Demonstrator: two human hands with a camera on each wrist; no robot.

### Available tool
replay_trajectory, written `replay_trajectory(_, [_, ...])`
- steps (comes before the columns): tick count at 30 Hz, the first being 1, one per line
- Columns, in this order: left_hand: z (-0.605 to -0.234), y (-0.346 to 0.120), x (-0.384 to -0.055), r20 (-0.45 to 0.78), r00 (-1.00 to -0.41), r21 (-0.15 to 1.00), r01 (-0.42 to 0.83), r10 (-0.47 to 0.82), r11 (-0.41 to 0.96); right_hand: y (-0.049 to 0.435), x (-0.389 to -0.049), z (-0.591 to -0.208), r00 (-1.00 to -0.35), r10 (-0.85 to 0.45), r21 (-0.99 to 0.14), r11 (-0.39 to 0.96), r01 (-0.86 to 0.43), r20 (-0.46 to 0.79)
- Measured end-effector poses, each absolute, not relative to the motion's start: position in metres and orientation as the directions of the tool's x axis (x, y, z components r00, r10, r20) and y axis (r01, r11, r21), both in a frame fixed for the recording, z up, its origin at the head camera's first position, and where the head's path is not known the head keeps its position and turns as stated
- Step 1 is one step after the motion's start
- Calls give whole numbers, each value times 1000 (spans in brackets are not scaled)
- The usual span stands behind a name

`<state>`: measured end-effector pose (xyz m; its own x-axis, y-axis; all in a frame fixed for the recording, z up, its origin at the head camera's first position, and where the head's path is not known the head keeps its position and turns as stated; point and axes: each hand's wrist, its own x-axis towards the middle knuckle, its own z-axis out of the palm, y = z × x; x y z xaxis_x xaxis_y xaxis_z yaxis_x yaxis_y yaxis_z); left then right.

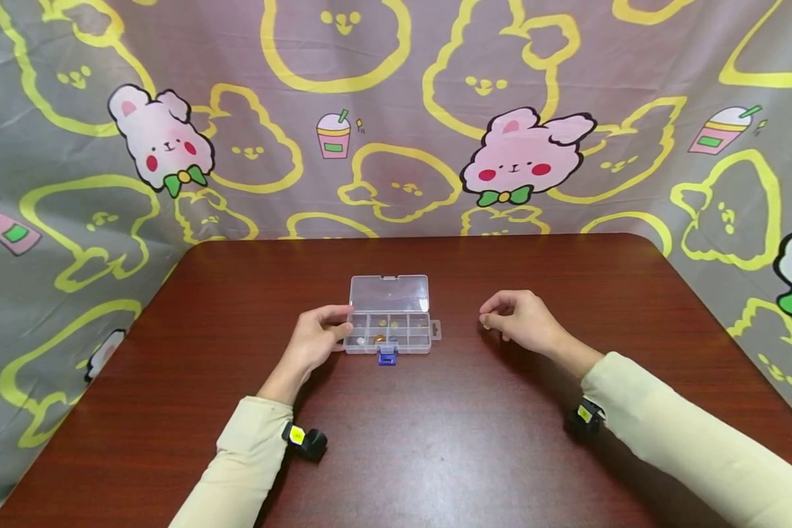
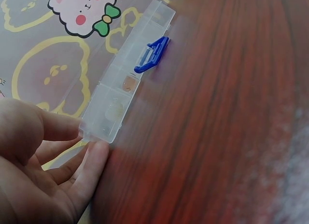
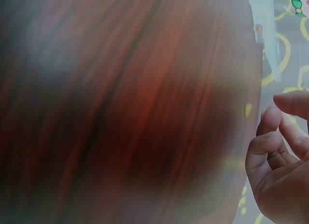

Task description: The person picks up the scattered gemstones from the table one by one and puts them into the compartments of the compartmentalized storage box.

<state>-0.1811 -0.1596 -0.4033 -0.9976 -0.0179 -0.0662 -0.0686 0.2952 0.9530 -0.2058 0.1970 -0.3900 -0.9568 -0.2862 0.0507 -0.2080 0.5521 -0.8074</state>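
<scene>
A clear plastic compartment box [image 1: 419, 341] lies on the table with its lid raised and its blue latch [image 1: 387, 358] hanging at the front. My left hand [image 1: 313, 339] grips the box's left end between thumb and fingers. Small bead-like pieces, one of them orange [image 1: 379, 339], sit in several compartments. To the right of the box, my right hand [image 1: 521, 320] hovers low over the table. In the right wrist view its thumb and index finger lie close together, with a slight gap. A small yellow piece [image 3: 247, 109] shows just off those fingertips; whether they touch it is unclear.
The dark red-brown wooden table [image 1: 449, 433] carries the box and reaches back to a patterned curtain [image 1: 396, 66]. A hanging tab [image 1: 436, 330] juts from the box's right end. Each wrist wears a black camera.
</scene>
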Motion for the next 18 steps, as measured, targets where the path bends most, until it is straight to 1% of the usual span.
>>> replay_trajectory(7, [-404, -159, -181, -72, -997, 952, -74, -16, 297, 209, -206, -394, -956, -293, -764, 612, -204, 20])
replay_trajectory(18, [-402, -158, -181, -74, -997, 953, -74, -14, 295, 212, -208, -397, -936, -351, -751, 612, -249, 25])
